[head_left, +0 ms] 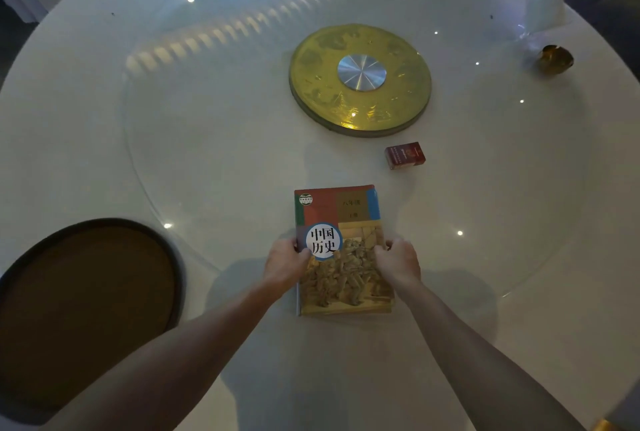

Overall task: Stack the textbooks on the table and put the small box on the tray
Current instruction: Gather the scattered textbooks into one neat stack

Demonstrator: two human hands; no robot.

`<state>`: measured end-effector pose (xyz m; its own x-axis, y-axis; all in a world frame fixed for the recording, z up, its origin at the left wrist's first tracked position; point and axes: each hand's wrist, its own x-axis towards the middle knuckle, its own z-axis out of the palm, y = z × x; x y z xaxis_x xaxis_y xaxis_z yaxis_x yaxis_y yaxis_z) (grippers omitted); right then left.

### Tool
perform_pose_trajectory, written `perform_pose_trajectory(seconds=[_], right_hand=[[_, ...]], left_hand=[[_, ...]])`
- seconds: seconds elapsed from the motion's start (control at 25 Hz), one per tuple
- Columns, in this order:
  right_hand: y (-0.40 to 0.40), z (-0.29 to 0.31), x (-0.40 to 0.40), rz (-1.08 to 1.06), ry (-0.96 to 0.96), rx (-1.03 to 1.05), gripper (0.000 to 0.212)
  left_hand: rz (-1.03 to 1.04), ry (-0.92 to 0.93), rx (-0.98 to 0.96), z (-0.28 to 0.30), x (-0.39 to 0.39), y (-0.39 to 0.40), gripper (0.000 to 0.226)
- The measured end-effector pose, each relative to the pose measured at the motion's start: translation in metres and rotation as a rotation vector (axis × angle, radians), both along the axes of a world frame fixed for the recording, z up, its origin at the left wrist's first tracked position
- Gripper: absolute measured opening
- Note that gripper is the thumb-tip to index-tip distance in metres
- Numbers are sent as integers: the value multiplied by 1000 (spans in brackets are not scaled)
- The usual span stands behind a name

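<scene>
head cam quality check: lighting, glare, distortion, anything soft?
Head view: dim overall, with point-light reflections and a streaked glare band on the glass turntable; fisheye bends the table edge; soft arm shadows fall beside the textbook held by the left hand and right hand; the red small box print is too blurred to read; the dark tray shows little detail.

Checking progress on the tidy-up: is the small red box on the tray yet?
No. The small red box lies on the table beyond the textbook; the tray, far left, holds nothing.
</scene>
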<state>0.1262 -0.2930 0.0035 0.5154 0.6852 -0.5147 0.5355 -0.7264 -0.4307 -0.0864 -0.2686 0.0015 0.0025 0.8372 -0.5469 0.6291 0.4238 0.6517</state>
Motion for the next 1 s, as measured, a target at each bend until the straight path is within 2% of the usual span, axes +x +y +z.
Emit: perform_pose_trajectory(seconds=[0.12, 0.28, 0.48, 0.56, 0.72, 0.8, 0.88, 1.0], right_hand=[[-1, -1, 0, 20, 53, -34, 28], [1, 3, -1, 12, 49, -45, 19], [-4, -4, -5, -18, 61, -16, 28], [-5, -5, -6, -9, 66, 9, 35], [-10, -4, 1, -30, 159, 39, 31], [-17, 1, 2, -114, 211, 78, 30], [-31, 6, -1, -288, 211, 162, 8], [-64, 5, -16, -673, 276, 201, 12]], left_hand=[[25, 4, -3, 0, 4, 0, 28], [63, -1, -32, -5, 7, 1, 32], [60, 54, -45, -9, 8, 7, 47], [34, 74, -39, -4, 8, 9, 45], [-23, 37, -71, 10, 6, 17, 37], [-57, 137, 20, 19, 8, 32, 41], [-173, 223, 188, 23, 14, 50, 49], [-408, 213, 312, 31, 35, 78, 55]])
